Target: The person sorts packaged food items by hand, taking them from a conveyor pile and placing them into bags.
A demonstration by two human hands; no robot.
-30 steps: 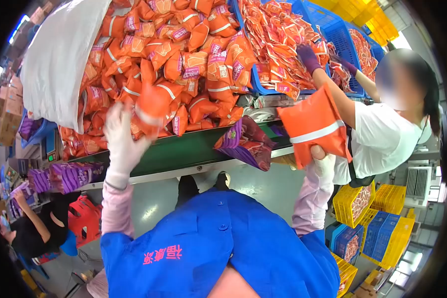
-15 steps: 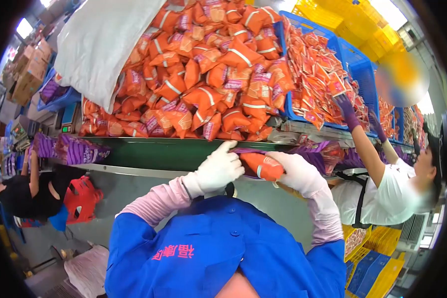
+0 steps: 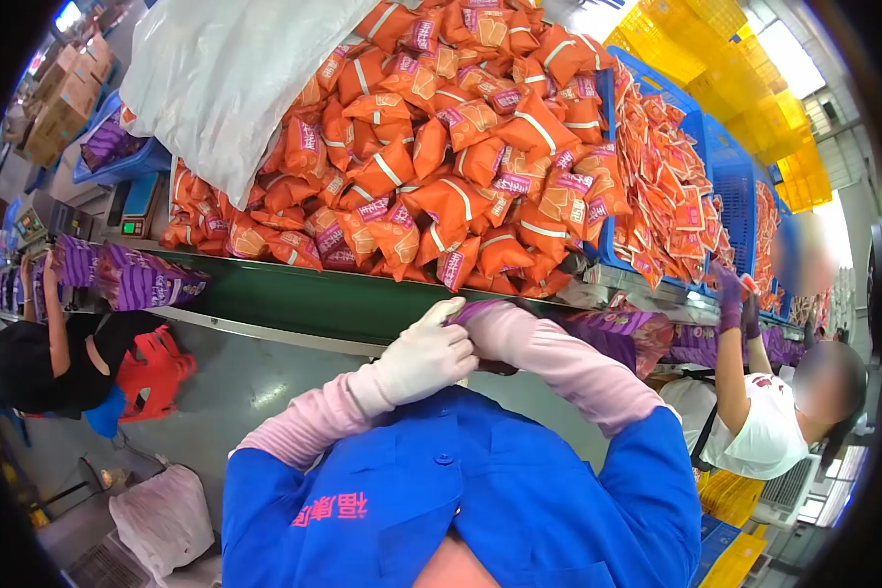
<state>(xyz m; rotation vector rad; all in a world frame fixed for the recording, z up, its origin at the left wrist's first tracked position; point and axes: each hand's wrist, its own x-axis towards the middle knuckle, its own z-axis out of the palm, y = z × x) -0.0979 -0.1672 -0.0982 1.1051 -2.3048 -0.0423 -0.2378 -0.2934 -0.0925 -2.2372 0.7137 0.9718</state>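
My left hand [image 3: 426, 355], in a white glove, is closed on the rim of a purple bag [image 3: 480, 312] at the near edge of the green conveyor belt. My right hand [image 3: 497, 331] is at the bag's mouth, its wrist bent down. Its fingers are hidden, so whether they hold anything does not show. Just beyond both hands lies a big heap of puffed orange packets [image 3: 431, 186] with white stripes and purple labels.
The green conveyor [image 3: 274, 302] runs left, with filled purple bags [image 3: 152, 277] on it. Blue crates [image 3: 735, 186] of small orange sachets [image 3: 671, 176] stand right. A co-worker in white [image 3: 755, 421] works at right; another in black [image 3: 64, 363] sits left near a red stool [image 3: 157, 372].
My right hand has moved left and down to the bag's mouth. The orange packet it held is out of sight. My left hand stays at the bag. The view has shifted slightly.
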